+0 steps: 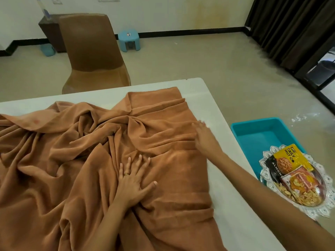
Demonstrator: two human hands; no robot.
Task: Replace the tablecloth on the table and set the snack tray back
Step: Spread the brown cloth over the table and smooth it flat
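A rumpled orange-brown tablecloth point(76, 160) lies in folds over most of the white table point(199, 91). My left hand point(134, 182), with a ring on one finger, presses flat on the cloth with fingers spread. My right hand point(204, 136) reaches across to the cloth's right edge, fingers straight and a little blurred, touching the fabric. The silver snack tray point(268, 182), with nut packets and loose nuts, sits to the right of the table on the corner of a teal bin point(257, 134).
A brown chair point(92, 51) stands at the table's far side. A blue stool point(129, 39) and a dark cabinet point(48, 28) stand by the back wall. Dark curtains point(293, 24) hang at the right. A strip of bare table shows along the right edge.
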